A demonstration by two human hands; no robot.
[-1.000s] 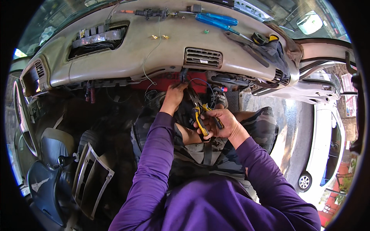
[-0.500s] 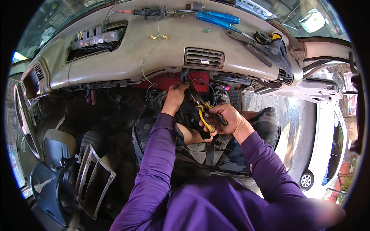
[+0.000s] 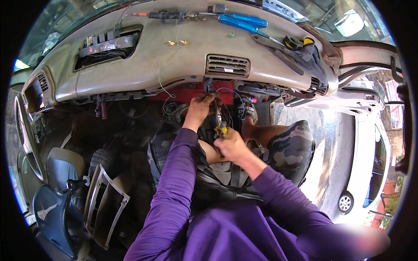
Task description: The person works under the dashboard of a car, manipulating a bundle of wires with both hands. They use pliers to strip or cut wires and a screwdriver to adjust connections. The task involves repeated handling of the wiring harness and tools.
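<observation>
Below the dashboard's middle vent hangs a dark corrugated cable sleeve (image 3: 208,84). My left hand (image 3: 198,113) is closed at its lower end, fingers pinched round the wiring there; what exactly lies between the fingertips is too dark to make out. My right hand (image 3: 233,145) is wrapped round the yellow-and-black handles of a pair of pliers (image 3: 222,129). The handles are squeezed together, mostly hidden in the fist. The jaws point up beside my left hand's fingers, close to the wiring. Just to the right curves a thin blue wire (image 3: 228,89).
On the beige dashboard (image 3: 143,78) lie blue-handled screwdrivers (image 3: 244,22), a soldering iron (image 3: 163,15), small brass pieces (image 3: 184,42), a roll of black tape (image 3: 292,41) and a dark cloth (image 3: 311,56). A red box (image 3: 187,92) stands beneath. Trim panels (image 3: 104,204) lean at left.
My right hand has turned and moved left, closing the pliers' handles, which were spread apart before. The pliers now stand more upright. My left hand stays nearly where it was.
</observation>
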